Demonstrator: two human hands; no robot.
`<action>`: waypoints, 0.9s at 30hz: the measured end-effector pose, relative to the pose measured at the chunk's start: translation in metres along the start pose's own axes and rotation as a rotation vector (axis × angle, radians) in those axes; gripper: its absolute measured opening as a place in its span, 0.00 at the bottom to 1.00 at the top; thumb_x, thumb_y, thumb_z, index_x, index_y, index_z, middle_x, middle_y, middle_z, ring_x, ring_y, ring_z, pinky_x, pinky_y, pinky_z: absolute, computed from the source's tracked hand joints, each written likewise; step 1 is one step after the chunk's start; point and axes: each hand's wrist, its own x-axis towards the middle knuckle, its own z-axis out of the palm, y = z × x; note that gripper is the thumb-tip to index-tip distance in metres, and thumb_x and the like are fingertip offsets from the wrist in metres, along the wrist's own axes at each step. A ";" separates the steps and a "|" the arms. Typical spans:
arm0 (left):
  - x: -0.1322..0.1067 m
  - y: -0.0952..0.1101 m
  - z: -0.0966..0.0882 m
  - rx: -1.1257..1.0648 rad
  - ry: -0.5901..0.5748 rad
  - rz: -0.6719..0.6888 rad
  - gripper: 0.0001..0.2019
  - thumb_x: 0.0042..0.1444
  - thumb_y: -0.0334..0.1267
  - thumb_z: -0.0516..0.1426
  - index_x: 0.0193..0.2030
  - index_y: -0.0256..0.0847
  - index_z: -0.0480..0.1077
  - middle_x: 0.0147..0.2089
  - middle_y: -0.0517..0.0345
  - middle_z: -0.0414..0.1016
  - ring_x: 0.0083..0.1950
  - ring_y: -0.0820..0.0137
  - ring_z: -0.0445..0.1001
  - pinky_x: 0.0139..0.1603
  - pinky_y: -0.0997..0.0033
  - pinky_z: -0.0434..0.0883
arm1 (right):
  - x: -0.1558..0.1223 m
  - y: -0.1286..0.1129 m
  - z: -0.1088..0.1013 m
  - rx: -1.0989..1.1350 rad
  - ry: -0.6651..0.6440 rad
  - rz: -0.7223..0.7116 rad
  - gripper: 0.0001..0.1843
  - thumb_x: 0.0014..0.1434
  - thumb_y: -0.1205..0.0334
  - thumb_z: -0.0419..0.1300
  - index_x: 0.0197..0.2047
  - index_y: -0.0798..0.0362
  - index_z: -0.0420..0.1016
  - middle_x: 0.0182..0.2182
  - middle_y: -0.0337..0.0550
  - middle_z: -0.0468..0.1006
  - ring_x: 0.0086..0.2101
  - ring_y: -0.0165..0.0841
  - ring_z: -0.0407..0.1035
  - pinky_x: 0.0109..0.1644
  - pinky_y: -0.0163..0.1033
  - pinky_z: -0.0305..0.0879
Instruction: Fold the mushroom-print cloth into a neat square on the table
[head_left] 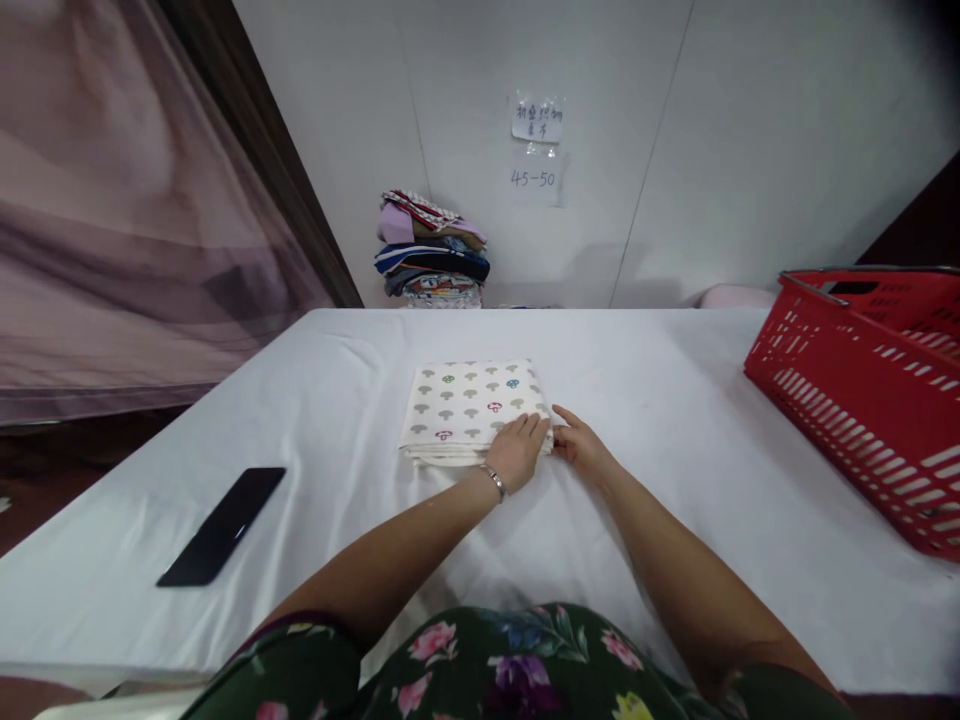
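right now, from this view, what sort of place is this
Probably an indoor workspace for textiles: a white cloth-covered table, a folded white mushroom-print cloth on it, and a stack of folded multicoloured fabrics near the pale grey wall.

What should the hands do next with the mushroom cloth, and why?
Probably straighten the cloth's near edge: its layers look uneven there, the left hand rests on top, and the right hand is at the near right corner.

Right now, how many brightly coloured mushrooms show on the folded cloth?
4: green mushroom upper left, blue mushroom upper right, reddish mushroom right of centre, second reddish mushroom front left. The left hand may hide more.
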 end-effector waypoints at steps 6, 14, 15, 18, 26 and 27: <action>-0.004 0.004 0.000 -0.031 -0.003 -0.041 0.26 0.54 0.28 0.48 0.61 0.31 0.55 0.62 0.44 0.60 0.63 0.60 0.57 0.60 0.60 0.56 | -0.004 0.002 0.000 -0.114 0.032 -0.004 0.38 0.47 0.62 0.64 0.61 0.48 0.56 0.29 0.35 0.76 0.28 0.29 0.70 0.31 0.33 0.67; -0.015 0.000 -0.004 0.022 0.029 -0.069 0.28 0.52 0.26 0.48 0.62 0.37 0.52 0.64 0.48 0.57 0.62 0.62 0.55 0.58 0.55 0.56 | -0.005 0.004 -0.001 -0.168 0.060 -0.038 0.39 0.41 0.65 0.65 0.58 0.48 0.60 0.27 0.33 0.74 0.27 0.29 0.68 0.30 0.33 0.68; -0.018 -0.004 -0.005 0.029 0.029 -0.082 0.27 0.53 0.26 0.47 0.62 0.37 0.52 0.63 0.49 0.58 0.62 0.62 0.56 0.58 0.55 0.56 | -0.005 0.004 -0.001 -0.169 0.065 -0.035 0.40 0.41 0.65 0.65 0.59 0.48 0.60 0.26 0.32 0.74 0.27 0.29 0.68 0.30 0.33 0.68; -0.029 -0.022 -0.008 0.058 0.018 -0.138 0.24 0.54 0.26 0.47 0.59 0.39 0.57 0.60 0.50 0.62 0.61 0.63 0.58 0.60 0.55 0.54 | -0.004 0.005 -0.003 -0.182 0.066 -0.028 0.40 0.42 0.65 0.65 0.59 0.48 0.59 0.27 0.33 0.74 0.29 0.30 0.69 0.32 0.34 0.70; -0.070 -0.067 -0.026 0.121 0.068 -0.288 0.19 0.54 0.28 0.49 0.53 0.42 0.64 0.59 0.52 0.65 0.61 0.63 0.59 0.61 0.54 0.54 | 0.005 0.013 -0.013 -0.187 0.048 -0.032 0.41 0.43 0.65 0.65 0.60 0.49 0.58 0.29 0.35 0.75 0.30 0.30 0.70 0.33 0.35 0.71; -0.075 -0.072 -0.029 0.118 0.076 -0.306 0.19 0.54 0.28 0.50 0.53 0.41 0.64 0.59 0.52 0.66 0.61 0.62 0.60 0.61 0.54 0.54 | 0.006 0.013 -0.013 -0.187 0.050 -0.031 0.40 0.43 0.65 0.65 0.60 0.49 0.58 0.29 0.35 0.75 0.30 0.30 0.70 0.33 0.35 0.71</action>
